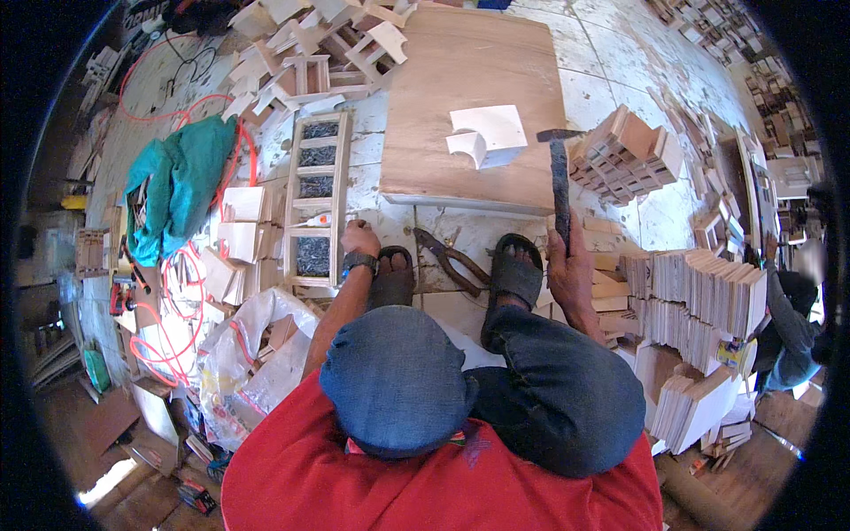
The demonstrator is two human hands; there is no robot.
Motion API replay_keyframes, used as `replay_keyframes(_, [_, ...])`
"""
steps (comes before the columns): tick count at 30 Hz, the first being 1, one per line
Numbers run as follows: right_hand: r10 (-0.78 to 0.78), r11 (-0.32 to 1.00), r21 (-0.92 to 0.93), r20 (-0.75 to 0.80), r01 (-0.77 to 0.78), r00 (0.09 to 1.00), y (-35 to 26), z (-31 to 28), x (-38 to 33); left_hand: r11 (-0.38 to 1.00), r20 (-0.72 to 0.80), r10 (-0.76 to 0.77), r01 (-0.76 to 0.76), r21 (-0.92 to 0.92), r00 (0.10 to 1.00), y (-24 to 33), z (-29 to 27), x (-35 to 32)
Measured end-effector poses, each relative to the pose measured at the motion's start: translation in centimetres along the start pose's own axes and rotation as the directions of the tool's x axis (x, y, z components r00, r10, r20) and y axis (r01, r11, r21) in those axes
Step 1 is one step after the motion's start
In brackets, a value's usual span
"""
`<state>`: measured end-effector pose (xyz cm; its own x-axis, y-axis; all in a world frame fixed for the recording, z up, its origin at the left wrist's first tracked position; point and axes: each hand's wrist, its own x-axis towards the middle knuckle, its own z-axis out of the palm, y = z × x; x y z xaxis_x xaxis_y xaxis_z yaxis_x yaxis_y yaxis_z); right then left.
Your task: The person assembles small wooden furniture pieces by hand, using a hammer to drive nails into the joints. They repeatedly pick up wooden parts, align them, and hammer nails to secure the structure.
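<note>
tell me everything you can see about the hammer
The hammer has a dark metal head and a long dark handle that looks worn. It is held upright, head at the top, above the floor beside the plywood board. The right hand wraps the lower handle; nothing else touches it.

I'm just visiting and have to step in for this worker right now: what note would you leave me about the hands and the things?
Right hand: closed grip on the hammer, head up.
Left hand: reaching into the wooden tray of nails, at its near end.
Plywood board lies ahead with two white wooden pieces on it; pliers between the feet.
Done: pieces set on the board.
Left: no nail driven that I can see.
</note>
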<state>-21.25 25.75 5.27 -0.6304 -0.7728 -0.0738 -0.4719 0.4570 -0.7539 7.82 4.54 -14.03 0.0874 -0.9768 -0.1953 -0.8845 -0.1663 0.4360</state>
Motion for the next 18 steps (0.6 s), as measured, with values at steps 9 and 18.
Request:
replay_keyframes(9, [-0.142, 0.986, -0.090, -0.040, 0.138, 0.989, 0.2, 0.1, 0.1, 0.953, 0.315, 0.071, -0.158, 0.259, 0.946, 2.3, 0.7, 1.9])
replay_keyframes(18, [-0.139, 0.985, -0.080, 0.127, 0.150, 0.982, -3.5, -0.9, 1.2, 0.937, 0.093, 0.330, -0.338, 0.089, 0.939, -1.9, 2.6, 2.7])
